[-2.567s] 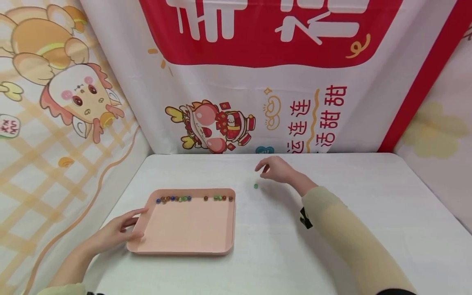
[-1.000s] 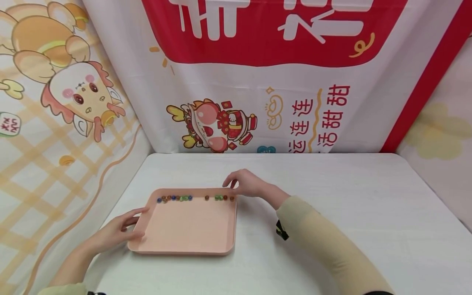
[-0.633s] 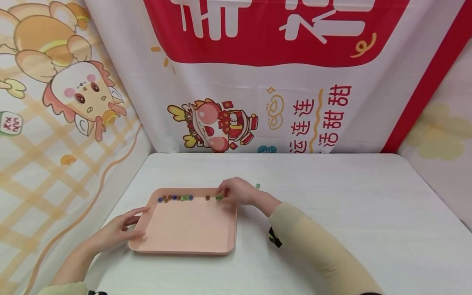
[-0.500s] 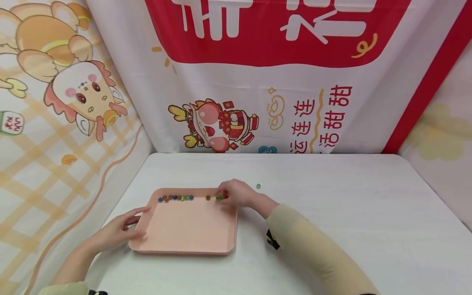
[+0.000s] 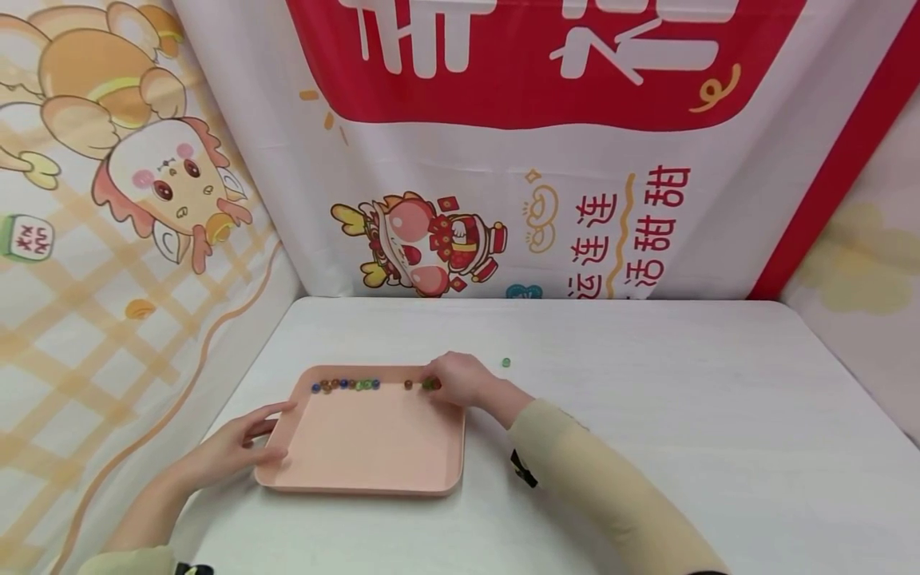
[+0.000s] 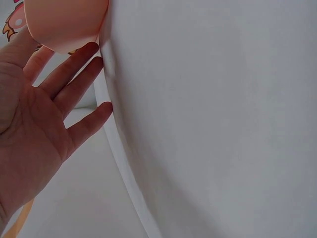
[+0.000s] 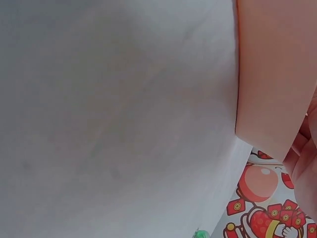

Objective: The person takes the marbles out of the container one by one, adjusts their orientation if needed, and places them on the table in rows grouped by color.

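A shallow pink tray [image 5: 366,435] lies on the white table. My left hand [image 5: 240,443] holds its left side, thumb and index finger over the rim; in the left wrist view the other fingers are stretched out along the outside. My right hand [image 5: 460,377] reaches over the far right corner, fingers bent down among green and brown marbles [image 5: 429,384]; I cannot tell whether it pinches one. Along the tray's far wall sits a row of blue, brown and green marbles [image 5: 352,384], with a lone brown marble [image 5: 408,385] apart from it.
One green marble [image 5: 506,362] lies on the table [image 5: 647,423] behind my right wrist, also at the bottom of the right wrist view. A printed red and white cloth [image 5: 546,128] hangs at the back, with a patterned cloth [image 5: 108,319] at the left.
My right hand has moved left from beside the green marble on the table into the tray's far right corner, covering some marbles there. The left hand keeps its place on the tray.
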A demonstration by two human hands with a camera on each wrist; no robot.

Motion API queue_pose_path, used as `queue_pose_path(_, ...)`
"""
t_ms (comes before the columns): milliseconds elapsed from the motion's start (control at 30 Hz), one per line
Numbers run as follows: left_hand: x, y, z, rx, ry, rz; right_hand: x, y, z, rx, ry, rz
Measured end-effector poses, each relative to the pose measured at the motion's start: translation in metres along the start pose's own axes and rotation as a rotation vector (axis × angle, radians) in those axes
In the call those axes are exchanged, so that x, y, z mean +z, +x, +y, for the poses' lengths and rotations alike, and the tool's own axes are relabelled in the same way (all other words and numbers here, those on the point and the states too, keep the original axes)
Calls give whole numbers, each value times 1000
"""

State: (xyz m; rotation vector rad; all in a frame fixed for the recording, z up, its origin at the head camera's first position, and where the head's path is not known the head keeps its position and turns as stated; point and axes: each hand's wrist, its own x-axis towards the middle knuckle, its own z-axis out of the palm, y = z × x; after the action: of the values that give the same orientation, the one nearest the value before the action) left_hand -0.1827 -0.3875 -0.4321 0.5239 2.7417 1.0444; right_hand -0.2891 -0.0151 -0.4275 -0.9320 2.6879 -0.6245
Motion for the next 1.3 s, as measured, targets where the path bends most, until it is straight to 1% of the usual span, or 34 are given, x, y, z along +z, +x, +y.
queue_pose_path(100, 0, 1, 1, 4, 11, -2, 1, 0, 0, -16, -47, 13)
queue_pose_path(167, 0, 1, 1, 3, 14, 0, 2, 0, 0, -21, -60, 20)
queue_pose_path(400, 0, 2, 1, 4, 8, 3, 7, 1, 1, -30, -37, 24)
queue_pose_path(533, 0, 2, 0, 8, 12, 7, 8, 0, 1, -34, -45, 31)
queue_pose_path(800, 1, 0, 0, 2, -11, 7, 9, 1, -1, -9, 0, -1)
queue_pose_path(933, 1, 0, 0, 4, -26, 3, 10, 1, -1, -1, -2, -6)
queue_pose_path(1167, 1, -1, 1, 6, -40, 0, 12, 3, 1, -24, -39, -9)
queue_pose_path(1300, 2, -2, 2, 21, -76, -6, 12, 3, 2, -40, -17, 2)
